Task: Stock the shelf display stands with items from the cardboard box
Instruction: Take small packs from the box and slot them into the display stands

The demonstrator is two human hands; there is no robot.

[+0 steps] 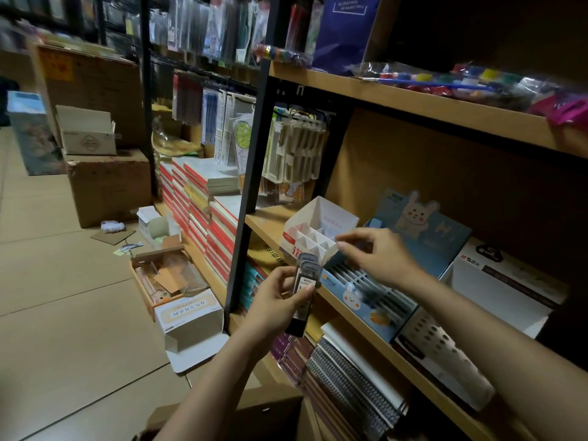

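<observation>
Left hand grips dark packs; right hand pinches something small, at 1 o'clock, over the white stand with empty slots.

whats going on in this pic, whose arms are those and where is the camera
There is no machine here. The one picture comes from a camera worn on a person's head, looking down at their own two bare arms in a stationery shop. The left hand holds a small stack of dark slim packs. The right hand reaches over the wooden shelf, its fingers pinched on something small and dark that I cannot make out, just above a white divided display stand. Beside it sits a blue rabbit display stand with slotted rows. Cardboard boxes lie on the floor.
</observation>
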